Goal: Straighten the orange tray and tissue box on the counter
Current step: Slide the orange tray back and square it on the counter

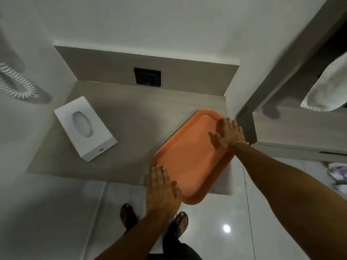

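The orange tray (189,156) lies askew on the grey counter (131,132), its near corner hanging over the front edge. My left hand (161,186) rests flat on the tray's near left rim, fingers stretched out. My right hand (228,135) lies flat on the tray's far right part, thumb spread on the inside and a thin bracelet at the wrist. Neither hand is curled around the rim. The white tissue box (85,127), with an oval opening on top, sits turned at an angle at the counter's left side, apart from both hands.
A dark wall socket plate (147,76) is set in the back panel. A white coiled cord (16,85) hangs on the left wall. At right are a grey frame (281,76) and a white towel (326,87). My sandalled feet (154,218) stand on glossy floor tiles.
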